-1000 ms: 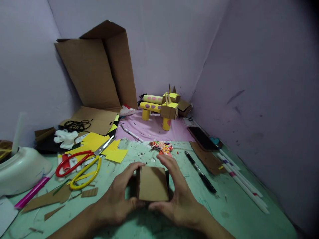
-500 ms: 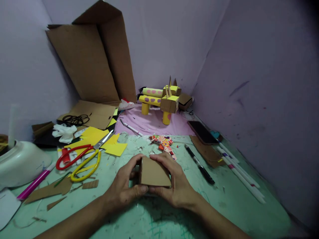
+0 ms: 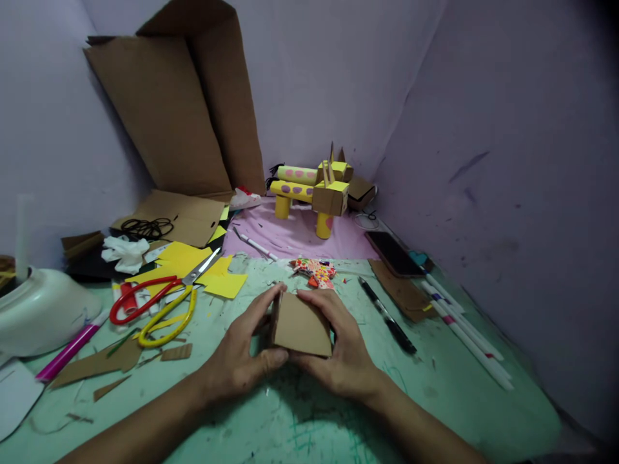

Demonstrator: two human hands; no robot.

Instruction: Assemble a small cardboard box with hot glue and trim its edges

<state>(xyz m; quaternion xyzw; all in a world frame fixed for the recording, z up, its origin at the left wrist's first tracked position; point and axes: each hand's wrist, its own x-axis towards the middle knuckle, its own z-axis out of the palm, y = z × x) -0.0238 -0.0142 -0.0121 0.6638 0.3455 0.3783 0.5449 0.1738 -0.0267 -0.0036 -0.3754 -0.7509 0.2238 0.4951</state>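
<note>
Room corner w/ pale lilac walls meeting behind the worktop; right wall runs close alongside, scuffed w/ a few dark marks. Worktop surface is mint green, scratched & scribbled, w/ a pink patch toward the back corner. Big sheets of brown cardboard lean upright against the left wall, another piece flat at their foot. Light is dim & even, soft shadows, far right edge falls off dark. No window visible. White rounded basin-like thing sits at left edge.
</note>
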